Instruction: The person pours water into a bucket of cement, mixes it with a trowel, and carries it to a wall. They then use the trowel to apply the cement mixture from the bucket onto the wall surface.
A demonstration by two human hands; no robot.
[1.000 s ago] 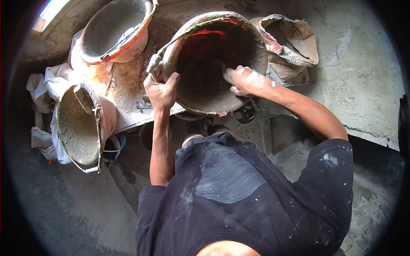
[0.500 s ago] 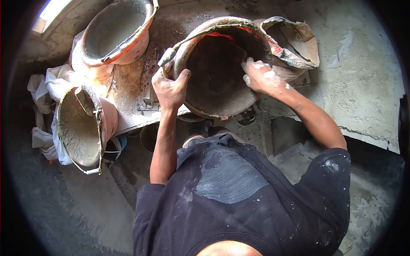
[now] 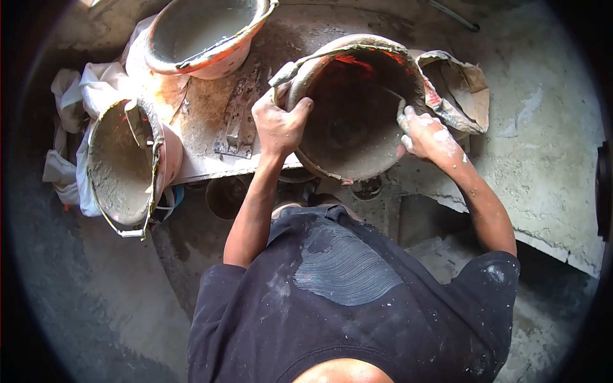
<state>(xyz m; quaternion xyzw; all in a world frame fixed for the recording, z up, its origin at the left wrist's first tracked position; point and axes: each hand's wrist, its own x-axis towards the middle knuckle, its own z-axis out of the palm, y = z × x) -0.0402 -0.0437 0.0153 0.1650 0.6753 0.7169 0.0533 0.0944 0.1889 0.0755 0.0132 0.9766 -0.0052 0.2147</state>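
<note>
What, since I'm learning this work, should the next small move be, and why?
Probably sweep the right hand lightly along the inner wall of the bucket between the hands: it seems to hold a thin tool there, grey residue coats much of the inside, and the left hand grips the rim, which should steady it.

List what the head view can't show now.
All in head view:
Held bucket, bottom: deep shadow.
Right grip, what it holds, if anything: fingers and shadow.
Upper-left bucket, far rim: cut off by top edge.
Sack, left side: behind the held bucket.
</note>
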